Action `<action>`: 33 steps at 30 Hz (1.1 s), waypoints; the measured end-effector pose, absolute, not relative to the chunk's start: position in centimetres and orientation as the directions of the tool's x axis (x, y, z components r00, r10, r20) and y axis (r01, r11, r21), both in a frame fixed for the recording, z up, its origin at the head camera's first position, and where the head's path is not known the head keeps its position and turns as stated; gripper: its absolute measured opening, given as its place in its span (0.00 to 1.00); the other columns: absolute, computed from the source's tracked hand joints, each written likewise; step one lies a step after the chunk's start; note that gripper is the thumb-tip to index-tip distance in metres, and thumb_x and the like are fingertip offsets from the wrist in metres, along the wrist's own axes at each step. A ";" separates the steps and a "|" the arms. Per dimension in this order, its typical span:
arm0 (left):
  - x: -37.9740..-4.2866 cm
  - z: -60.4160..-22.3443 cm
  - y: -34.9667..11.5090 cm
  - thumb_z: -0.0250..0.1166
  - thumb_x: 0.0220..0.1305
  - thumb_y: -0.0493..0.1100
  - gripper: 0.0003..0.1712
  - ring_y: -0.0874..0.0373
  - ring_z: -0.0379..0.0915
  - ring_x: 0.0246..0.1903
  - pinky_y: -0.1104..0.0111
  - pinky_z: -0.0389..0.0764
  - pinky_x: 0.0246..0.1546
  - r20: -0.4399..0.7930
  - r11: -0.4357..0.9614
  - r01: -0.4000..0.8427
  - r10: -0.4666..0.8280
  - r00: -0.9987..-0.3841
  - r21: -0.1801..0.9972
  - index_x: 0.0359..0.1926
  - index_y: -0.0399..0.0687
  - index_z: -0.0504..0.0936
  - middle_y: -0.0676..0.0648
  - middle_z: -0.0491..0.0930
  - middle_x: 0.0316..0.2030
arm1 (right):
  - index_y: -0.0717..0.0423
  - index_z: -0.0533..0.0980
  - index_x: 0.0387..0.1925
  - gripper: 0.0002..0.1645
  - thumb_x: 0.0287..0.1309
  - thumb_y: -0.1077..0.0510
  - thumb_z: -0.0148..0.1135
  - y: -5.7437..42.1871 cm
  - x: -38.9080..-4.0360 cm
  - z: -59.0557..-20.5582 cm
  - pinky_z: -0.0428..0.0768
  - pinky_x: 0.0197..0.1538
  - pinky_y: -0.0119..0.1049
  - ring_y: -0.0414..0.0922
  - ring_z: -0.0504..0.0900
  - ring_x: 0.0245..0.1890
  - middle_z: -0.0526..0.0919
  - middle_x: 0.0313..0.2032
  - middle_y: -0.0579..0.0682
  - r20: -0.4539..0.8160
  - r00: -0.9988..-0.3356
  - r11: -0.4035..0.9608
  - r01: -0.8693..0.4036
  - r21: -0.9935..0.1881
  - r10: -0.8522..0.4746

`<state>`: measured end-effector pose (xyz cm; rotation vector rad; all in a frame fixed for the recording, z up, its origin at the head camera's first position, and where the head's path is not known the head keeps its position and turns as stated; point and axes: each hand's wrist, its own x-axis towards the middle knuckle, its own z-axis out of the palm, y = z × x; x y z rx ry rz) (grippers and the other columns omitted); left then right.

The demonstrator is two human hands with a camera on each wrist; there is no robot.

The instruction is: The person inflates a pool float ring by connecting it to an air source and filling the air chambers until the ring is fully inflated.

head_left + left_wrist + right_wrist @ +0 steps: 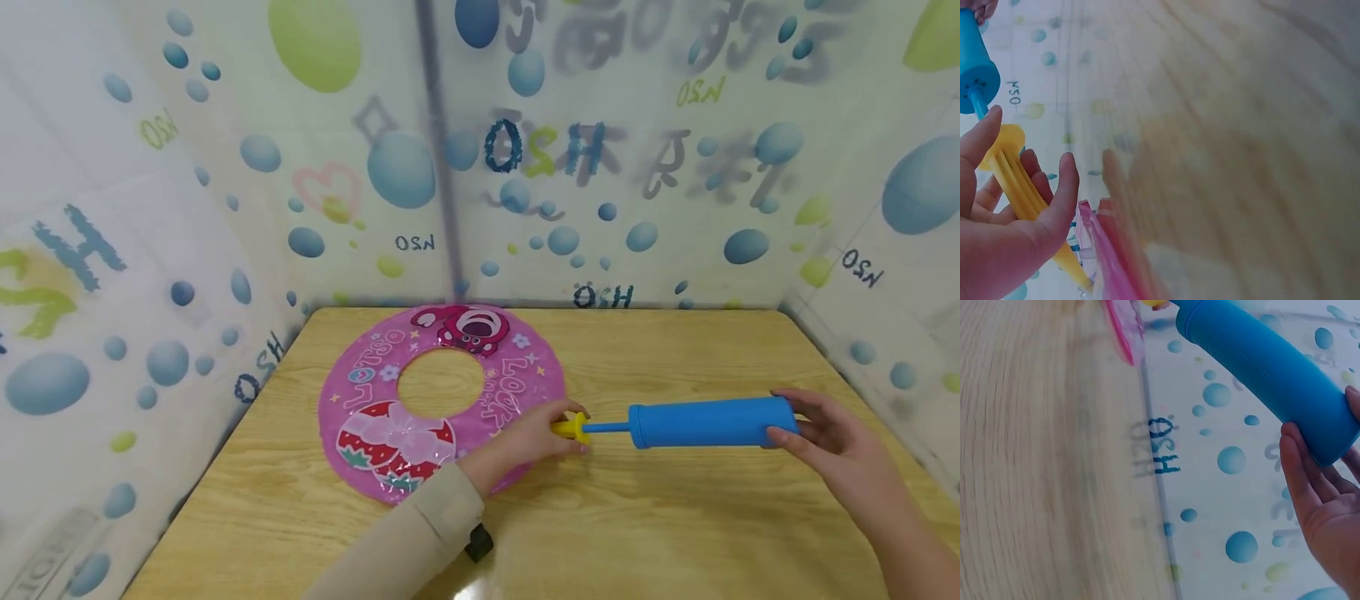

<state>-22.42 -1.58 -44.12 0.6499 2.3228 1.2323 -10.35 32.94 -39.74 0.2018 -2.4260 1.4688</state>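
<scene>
A blue hand pump (712,422) is held level over the table at the right in the head view. My right hand (851,458) grips the outer end of its cylinder, thumb on the near side. A thin blue rod (606,427) runs from the cylinder to a yellow nozzle (576,428). Around that nozzle curl the fingers and thumb of my left hand (538,437). In the left wrist view, the nozzle's narrow tip meets a small clear valve (1087,289) beside the pink plastic. The pink swim ring (517,350), printed with a bear and strawberries, lies partly under my left hand.
The wooden table (675,533) backs onto a wall sheet (645,192) with blue and green spots, and similar sheets stand at both sides. A small black object (479,543) shows by my left sleeve (420,533).
</scene>
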 end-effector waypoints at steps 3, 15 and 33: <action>-22.4 -44.1 -1.5 0.72 0.58 0.50 0.26 0.56 0.71 0.52 0.61 0.74 0.53 -0.149 0.498 0.204 0.580 -0.801 0.843 0.57 0.60 0.77 0.51 0.76 0.53 | 0.51 0.67 0.66 0.29 0.66 0.70 0.55 33.7 -9.9 -39.7 0.78 0.40 0.21 0.23 0.75 0.47 0.71 0.54 0.29 0.346 -0.936 0.473 -0.280 -0.835 0.057; -22.5 -44.0 -2.4 0.72 0.58 0.50 0.23 0.58 0.71 0.47 0.62 0.74 0.49 -0.169 0.494 0.187 0.589 -0.790 0.849 0.54 0.61 0.77 0.52 0.76 0.50 | 0.47 0.68 0.65 0.32 0.64 0.72 0.57 35.3 -9.5 -39.2 0.75 0.38 0.17 0.19 0.74 0.45 0.71 0.53 0.24 0.378 -0.920 0.546 -0.267 -0.794 0.101; -22.0 -43.9 -5.4 0.75 0.54 0.42 0.28 0.59 0.75 0.35 0.69 0.82 0.28 -0.135 0.482 0.143 0.498 -0.857 0.864 0.56 0.49 0.79 0.46 0.77 0.50 | 0.54 0.68 0.65 0.33 0.59 0.76 0.59 36.8 -10.2 -38.6 0.79 0.33 0.23 0.21 0.74 0.43 0.70 0.53 0.28 0.355 -0.935 0.583 -0.291 -0.759 -0.005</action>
